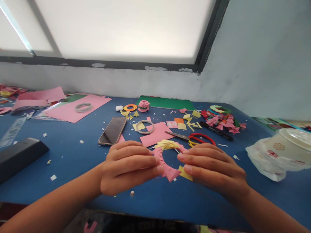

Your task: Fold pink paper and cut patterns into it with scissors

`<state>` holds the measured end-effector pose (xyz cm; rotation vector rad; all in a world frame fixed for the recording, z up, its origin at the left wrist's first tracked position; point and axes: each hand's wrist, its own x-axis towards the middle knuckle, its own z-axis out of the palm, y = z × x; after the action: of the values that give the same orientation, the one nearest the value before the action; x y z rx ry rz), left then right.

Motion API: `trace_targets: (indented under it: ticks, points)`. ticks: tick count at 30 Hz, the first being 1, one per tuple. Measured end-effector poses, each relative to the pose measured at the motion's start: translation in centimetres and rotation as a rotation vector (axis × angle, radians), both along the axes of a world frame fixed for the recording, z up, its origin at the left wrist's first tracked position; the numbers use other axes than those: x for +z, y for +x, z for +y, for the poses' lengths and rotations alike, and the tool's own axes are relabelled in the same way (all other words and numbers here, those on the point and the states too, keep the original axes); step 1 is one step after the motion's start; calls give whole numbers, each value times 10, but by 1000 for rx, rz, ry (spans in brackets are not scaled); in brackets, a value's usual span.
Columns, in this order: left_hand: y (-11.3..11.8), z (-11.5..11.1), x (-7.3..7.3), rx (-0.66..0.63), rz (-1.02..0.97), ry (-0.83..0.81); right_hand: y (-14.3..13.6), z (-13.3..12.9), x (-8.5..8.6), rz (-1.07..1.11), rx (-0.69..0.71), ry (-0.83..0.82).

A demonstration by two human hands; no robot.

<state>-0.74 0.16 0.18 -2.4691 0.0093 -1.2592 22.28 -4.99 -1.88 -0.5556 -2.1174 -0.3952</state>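
A folded paper ring (163, 161) in pink and yellow is held up just above the blue table. My left hand (132, 168) pinches its left side, thumb hidden behind. At the ring's right side, my right hand (213, 168) is closed with its fingertips on the pink edge. A yellow folded strip (186, 173) sticks out beneath its lower fingers, close to the ring's pointed pink end; whether the two are joined I cannot tell. Right behind the ring lie red-handled scissors (201, 138) and a pink paper sheet (155, 134).
A phone (113, 130) and a tape roll (145, 127) lie beyond my hands. Folded pieces (228, 121) are heaped at the right, near a black pen (217, 131) and a bagged paper cup (284, 150). A dark stapler-like object (23, 158) sits left. Paper scraps dot the blue table (73, 155).
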Motion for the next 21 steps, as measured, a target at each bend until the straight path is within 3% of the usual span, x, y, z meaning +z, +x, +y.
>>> trace_targets:
  ticks: [7, 13, 17, 21]
  points:
    - [-1, 4, -6, -16, -31, 45, 0, -2, 1, -13, -24, 49]
    - [2, 4, -1, -10, 27, 24, -1, 2, -3, 36, 21, 56]
    - [10, 7, -7, -76, 17, -52, -7, 10, -4, 61, 45, 69]
    - [16, 8, -16, -77, -16, -254, -15, 18, -9, 108, 65, 5]
